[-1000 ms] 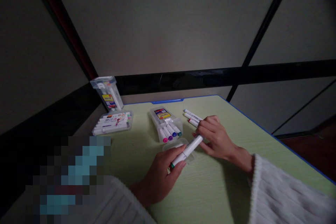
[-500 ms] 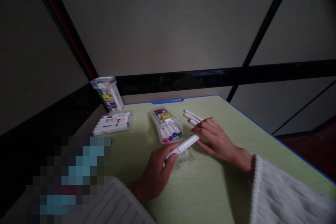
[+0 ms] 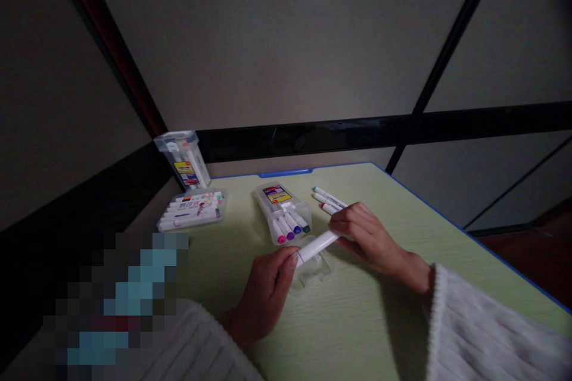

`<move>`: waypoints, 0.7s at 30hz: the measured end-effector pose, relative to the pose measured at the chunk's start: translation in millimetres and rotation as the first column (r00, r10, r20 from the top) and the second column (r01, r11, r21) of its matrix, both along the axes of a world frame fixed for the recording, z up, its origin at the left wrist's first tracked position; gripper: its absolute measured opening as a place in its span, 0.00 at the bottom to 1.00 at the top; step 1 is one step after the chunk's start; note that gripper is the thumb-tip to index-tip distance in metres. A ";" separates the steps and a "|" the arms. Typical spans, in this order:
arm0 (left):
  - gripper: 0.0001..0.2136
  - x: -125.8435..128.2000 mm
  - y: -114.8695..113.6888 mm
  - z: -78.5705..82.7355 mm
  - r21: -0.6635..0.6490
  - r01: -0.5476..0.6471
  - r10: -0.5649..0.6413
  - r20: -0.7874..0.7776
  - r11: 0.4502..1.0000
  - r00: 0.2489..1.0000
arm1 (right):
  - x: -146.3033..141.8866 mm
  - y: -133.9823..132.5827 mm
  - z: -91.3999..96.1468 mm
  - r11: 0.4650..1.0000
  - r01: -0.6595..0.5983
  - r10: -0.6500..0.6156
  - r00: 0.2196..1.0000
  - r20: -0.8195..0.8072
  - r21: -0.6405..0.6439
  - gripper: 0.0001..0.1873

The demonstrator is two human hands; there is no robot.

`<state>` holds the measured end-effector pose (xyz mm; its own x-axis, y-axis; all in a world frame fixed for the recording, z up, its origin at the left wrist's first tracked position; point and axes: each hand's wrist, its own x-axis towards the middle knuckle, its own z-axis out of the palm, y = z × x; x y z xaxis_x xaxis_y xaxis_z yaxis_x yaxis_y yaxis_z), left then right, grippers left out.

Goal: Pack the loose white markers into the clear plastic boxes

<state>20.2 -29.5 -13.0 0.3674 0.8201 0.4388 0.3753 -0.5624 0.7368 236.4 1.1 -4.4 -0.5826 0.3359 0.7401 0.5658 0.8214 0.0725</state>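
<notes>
A white marker is held slantwise between my two hands above the table. My left hand is closed round its lower left end and hides the tip there. At the upper right end, the fingers of my right hand are closed on the marker. Under it lies a clear plastic lid. Just behind, a clear marker case lies on its side, with pink, purple, blue and dark green marker ends showing at its open front. Several white markers lie beyond my right hand, partly covered by it.
At the table's back left stands a closed clear case of markers. A flat pack of markers lies before it. The pale green table has a blue edge, with cabinet panels behind. A pixelated patch covers the lower left.
My left hand has closed further over the marker's lower left end, so its green tip no longer shows. My right fingers have curled closer round the other end.
</notes>
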 end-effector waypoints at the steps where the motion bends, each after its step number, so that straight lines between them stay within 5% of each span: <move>1: 0.15 0.0 0.0 0.1 -0.003 0.003 -0.002 0.006 1.000 1.000 | -0.1 -0.5 0.8 1.000 0.002 -0.002 1.000 0.003 0.002 0.04; 21: 0.22 0.3 2.0 -6.7 -0.140 -0.015 0.031 0.116 0.990 0.993 | -2.4 -1.4 4.3 0.997 0.054 -0.060 0.990 0.129 0.051 0.16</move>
<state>20.5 -27.4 -19.7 0.3006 0.8833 0.3597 0.2930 -0.4444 0.8466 234.0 -0.3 -0.1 -0.6562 0.3376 0.6748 0.5948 0.7818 0.1872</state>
